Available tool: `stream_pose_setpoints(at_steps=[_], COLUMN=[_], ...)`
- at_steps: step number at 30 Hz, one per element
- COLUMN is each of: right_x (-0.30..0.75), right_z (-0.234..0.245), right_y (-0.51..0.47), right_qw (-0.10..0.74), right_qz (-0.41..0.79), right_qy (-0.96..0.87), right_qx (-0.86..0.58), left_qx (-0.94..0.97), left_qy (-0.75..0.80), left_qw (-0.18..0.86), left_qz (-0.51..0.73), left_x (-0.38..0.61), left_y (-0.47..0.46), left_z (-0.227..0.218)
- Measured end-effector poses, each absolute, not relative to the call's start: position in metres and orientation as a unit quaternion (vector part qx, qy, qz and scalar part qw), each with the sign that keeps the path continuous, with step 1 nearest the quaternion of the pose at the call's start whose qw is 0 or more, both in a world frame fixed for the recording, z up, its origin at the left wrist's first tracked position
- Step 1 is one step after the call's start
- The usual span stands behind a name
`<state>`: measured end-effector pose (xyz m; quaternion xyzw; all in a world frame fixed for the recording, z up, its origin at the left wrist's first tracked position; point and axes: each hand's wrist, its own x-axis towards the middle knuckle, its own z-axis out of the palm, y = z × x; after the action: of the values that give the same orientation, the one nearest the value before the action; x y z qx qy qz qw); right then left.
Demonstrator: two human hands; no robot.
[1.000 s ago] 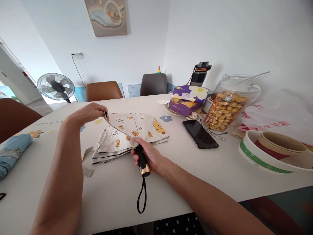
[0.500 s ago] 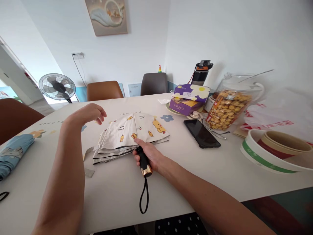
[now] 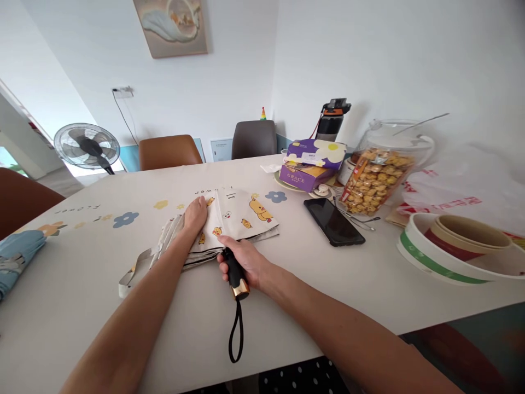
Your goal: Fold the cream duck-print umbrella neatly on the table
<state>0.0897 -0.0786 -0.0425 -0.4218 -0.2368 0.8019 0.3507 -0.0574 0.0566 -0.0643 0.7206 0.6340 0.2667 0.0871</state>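
A folded white umbrella (image 3: 232, 210) printed with yellow ducks lies on the table, its canopy panels stacked in layers. My right hand (image 3: 245, 261) is wrapped round the top of its black handle (image 3: 235, 271), which has a gold end and a black wrist loop (image 3: 235, 334) hanging toward me. On the left part of the canopy my left hand (image 3: 196, 214) rests palm down, its fingers lying on the fabric and partly hidden by the back of the hand. A loose closure strap (image 3: 130, 276) sticks out left of the canopy, beside my left forearm.
A black phone (image 3: 334, 221) and a white cable lie right of the umbrella. Behind them are purple boxes (image 3: 309, 164), a bottle (image 3: 331, 123) and a snack jar (image 3: 379, 175). Paper bowls (image 3: 443, 268) stand at the right. A blue folded umbrella (image 3: 18, 260) lies far left.
My left hand has come down from the air onto the canopy's left side. The strap now reaches farther out to the left. My right hand keeps its grip on the handle.
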Motion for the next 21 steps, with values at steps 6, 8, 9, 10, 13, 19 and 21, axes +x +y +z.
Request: stream_pose_setpoints(at_steps=[6,8,9,10,13,19,21], right_x=[0.089,0.089,0.089,0.089,0.089,0.087,0.087], right_z=[-0.042,-0.041,-0.041,-0.041,-0.042,-0.045,-0.045], right_y=[-0.08,-0.08,-0.08,-0.08,-0.08,-0.08,-0.081], right_qw=[0.356,0.355,0.354,0.354,0.356,0.366,0.368], right_qz=[0.805,0.808,0.809,0.811,0.815,0.817,0.818], right_qy=[-0.235,-0.238,-0.238,-0.239,-0.234,-0.228,-0.226], right_qx=[-0.412,-0.407,-0.404,-0.401,-0.393,-0.383,-0.38], left_qx=[0.607,0.568,0.548,0.526,0.484,0.401,0.372], left_qy=[0.692,0.68,0.669,0.658,0.638,0.585,0.579], left_qw=[0.134,0.164,0.183,0.201,0.228,0.292,0.296], left_qz=[0.368,0.433,0.467,0.499,0.554,0.641,0.662], left_x=[-0.064,-0.064,-0.065,-0.067,-0.071,-0.075,-0.077], left_y=[0.063,0.065,0.066,0.068,0.07,0.068,0.068], left_z=[-0.071,-0.074,-0.076,-0.077,-0.081,-0.078,-0.074])
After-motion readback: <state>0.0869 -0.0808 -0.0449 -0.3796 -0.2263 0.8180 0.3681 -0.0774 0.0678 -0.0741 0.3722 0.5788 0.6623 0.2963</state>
